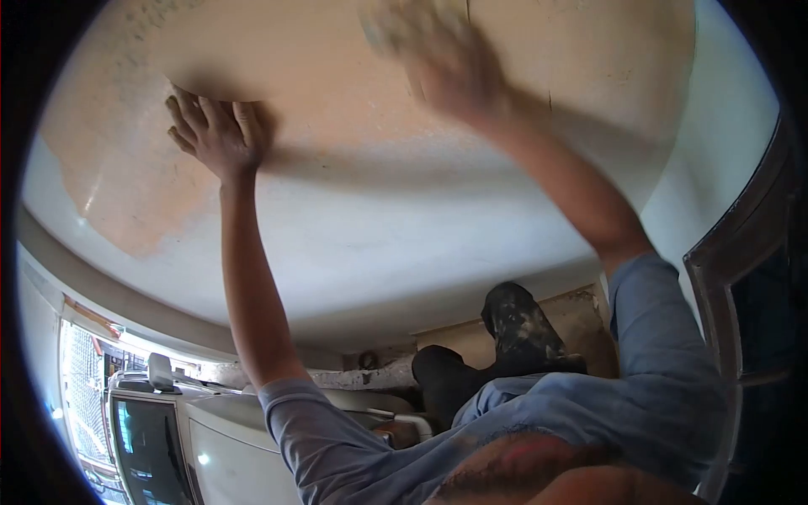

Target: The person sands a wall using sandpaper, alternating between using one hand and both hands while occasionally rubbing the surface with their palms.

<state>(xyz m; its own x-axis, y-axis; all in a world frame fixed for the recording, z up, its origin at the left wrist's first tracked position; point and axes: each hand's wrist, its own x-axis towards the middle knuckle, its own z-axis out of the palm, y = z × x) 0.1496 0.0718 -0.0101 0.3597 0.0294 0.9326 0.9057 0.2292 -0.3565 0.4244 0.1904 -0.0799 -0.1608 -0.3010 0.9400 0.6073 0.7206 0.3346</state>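
Observation:
Overhead, a broad panel (337, 93) is coated in tan filler, with white surface along its lower part. My left hand (217, 139) lies against the tan area at the left, fingers spread. A thin curved edge and a dark shadow cross just above its fingers, partly hiding the tips. My right hand (446, 71) is raised at the same panel, right of the left one, and smeared by motion. Its fingers look pale and dusty near the top of the view, and I cannot tell whether they hold anything.
A light-coloured vehicle (236, 459) with a side mirror (160, 370) stands at lower left. A dark window frame (715, 286) borders the right. My dark trousers, marked with pale spots (522, 328), show below the panel beside a rough ledge (387, 376).

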